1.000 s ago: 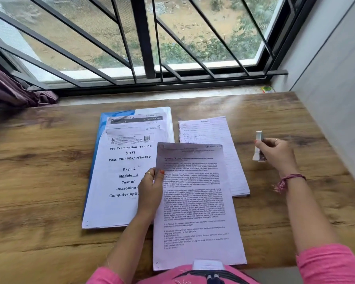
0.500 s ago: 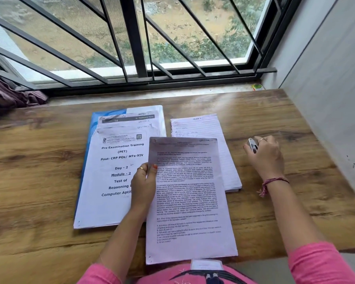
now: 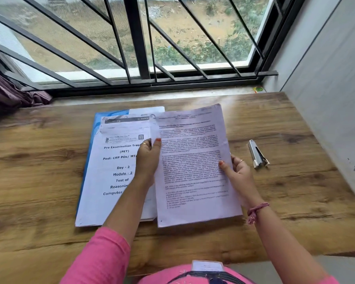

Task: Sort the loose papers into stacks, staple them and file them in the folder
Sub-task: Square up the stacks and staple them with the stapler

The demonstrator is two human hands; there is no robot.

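Both hands on printed sheet (image 3: 195, 165) mid-tabletop: left hand (image 3: 149, 158) pinches left edge, right hand (image 3: 237, 171) pinches right edge. Stapler (image 3: 257, 154) lying toward right edge.

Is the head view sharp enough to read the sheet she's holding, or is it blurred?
Head view: the held sheet is motion-blurred, body text unreadable; the booklet headings stay legible; daylight from the window is soft, no glare on the pages; the stapler is fairly sharp; the window bars bow from the wide lens.

The bench (image 3: 49, 181) is brown wood with a soft shine. The printed pages (image 3: 193, 160) are matt paper. The stapler (image 3: 257, 154) is shiny metal.
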